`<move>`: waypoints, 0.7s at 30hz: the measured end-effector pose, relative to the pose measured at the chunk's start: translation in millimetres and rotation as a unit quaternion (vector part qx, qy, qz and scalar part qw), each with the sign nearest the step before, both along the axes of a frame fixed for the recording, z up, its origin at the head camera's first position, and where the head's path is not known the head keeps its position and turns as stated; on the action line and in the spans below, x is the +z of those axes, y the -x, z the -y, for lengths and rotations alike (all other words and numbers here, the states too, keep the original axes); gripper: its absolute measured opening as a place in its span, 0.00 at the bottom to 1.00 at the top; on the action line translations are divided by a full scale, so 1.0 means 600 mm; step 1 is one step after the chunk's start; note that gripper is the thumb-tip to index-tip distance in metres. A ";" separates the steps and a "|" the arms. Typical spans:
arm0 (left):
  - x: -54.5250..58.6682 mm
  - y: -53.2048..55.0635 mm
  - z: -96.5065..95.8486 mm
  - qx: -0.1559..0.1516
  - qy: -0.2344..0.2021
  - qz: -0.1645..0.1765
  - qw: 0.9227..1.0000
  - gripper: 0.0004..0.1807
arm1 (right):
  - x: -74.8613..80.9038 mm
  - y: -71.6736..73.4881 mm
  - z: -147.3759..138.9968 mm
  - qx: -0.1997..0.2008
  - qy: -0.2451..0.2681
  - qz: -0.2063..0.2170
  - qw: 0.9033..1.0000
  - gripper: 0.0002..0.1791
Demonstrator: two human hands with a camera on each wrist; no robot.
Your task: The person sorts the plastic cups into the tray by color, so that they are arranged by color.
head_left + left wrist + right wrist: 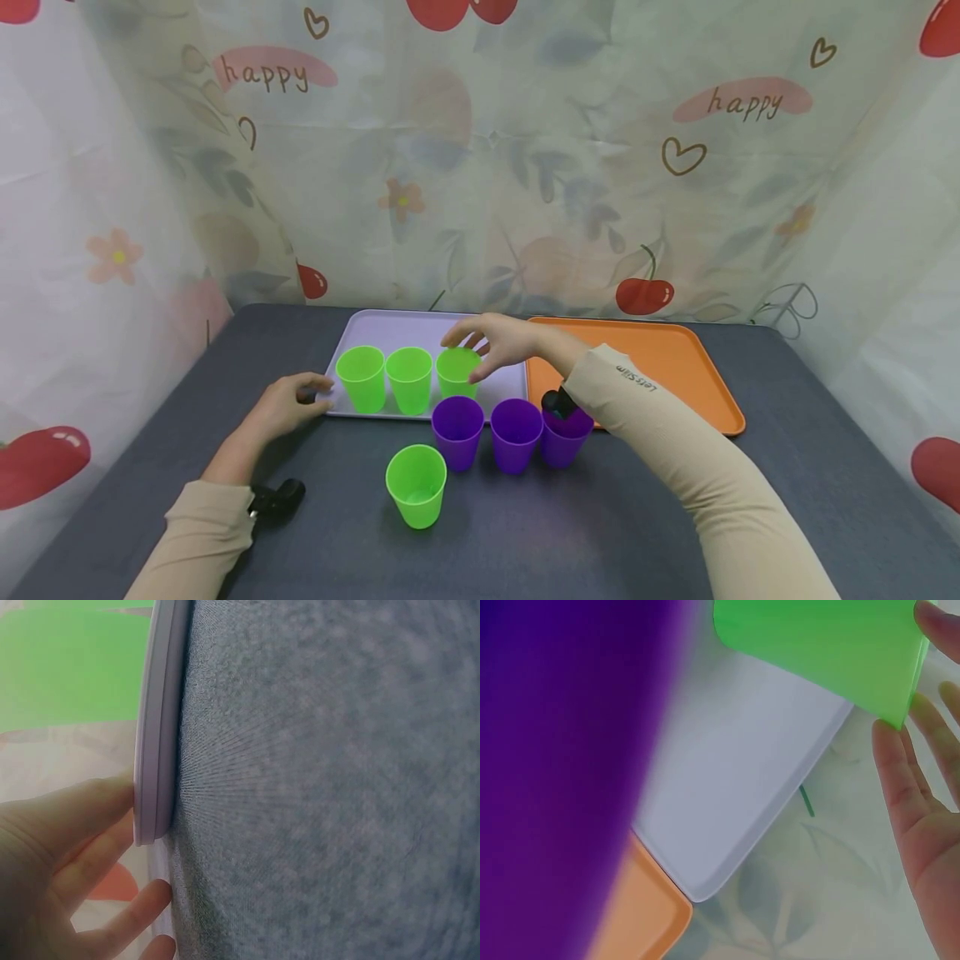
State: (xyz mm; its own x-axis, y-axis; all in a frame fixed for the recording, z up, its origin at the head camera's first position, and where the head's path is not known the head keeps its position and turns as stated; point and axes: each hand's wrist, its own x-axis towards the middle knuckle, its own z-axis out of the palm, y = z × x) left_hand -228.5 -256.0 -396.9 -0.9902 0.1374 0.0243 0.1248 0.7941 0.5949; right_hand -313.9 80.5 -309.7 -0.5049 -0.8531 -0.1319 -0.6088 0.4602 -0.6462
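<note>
My right hand (504,342) reaches over the lavender tray (498,400) to the rightmost green cup (456,375) there. Thumb in front and fingers behind, it holds that upright cup at its rim; the right wrist view shows the fingertips (889,729) right at the rim. Two more green cups, the left one (362,382) and the middle one (409,382), stand beside it in a row. At the tray's front left corner, my left hand (288,403) touches the rim with loosely extended fingers. In the left wrist view the tray edge (156,750) meets those fingers.
Three purple cups, left (457,433), middle (515,437) and right (564,442), stand in front of the trays. The right sleeve (667,442) partly covers the last. A fourth green cup (417,487) stands nearer on the dark table. An orange tray (678,367) lies at the right.
</note>
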 end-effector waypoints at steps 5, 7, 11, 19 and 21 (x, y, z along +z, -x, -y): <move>0.001 -0.001 -0.001 0.001 0.000 0.001 1.000 0.20 | 0.002 0.000 0.001 -0.002 -0.002 0.006 1.000 0.34; 0.001 -0.001 -0.001 0.003 0.000 0.001 1.000 0.20 | 0.002 0.000 0.000 -0.002 -0.004 0.011 1.000 0.35; -0.001 -0.001 -0.001 0.001 -0.001 -0.002 1.000 0.20 | 0.005 0.002 -0.002 -0.002 -0.003 0.016 1.000 0.37; -0.001 0.001 0.000 -0.001 -0.004 -0.008 1.000 0.20 | 0.041 -0.007 -0.021 -0.036 0.040 -0.015 0.998 0.30; 0.000 0.000 0.000 -0.001 -0.003 -0.004 1.000 0.20 | 0.051 -0.014 -0.026 -0.046 0.054 -0.023 0.997 0.27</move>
State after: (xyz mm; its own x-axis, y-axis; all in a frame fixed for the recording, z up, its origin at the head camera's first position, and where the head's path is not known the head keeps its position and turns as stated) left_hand -228.4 -255.8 -396.9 -0.9898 0.1384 0.0339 0.1310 0.7907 0.5980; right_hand -305.3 96.2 -279.2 -0.5843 -0.8114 -0.0165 -0.5984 0.4445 -0.6666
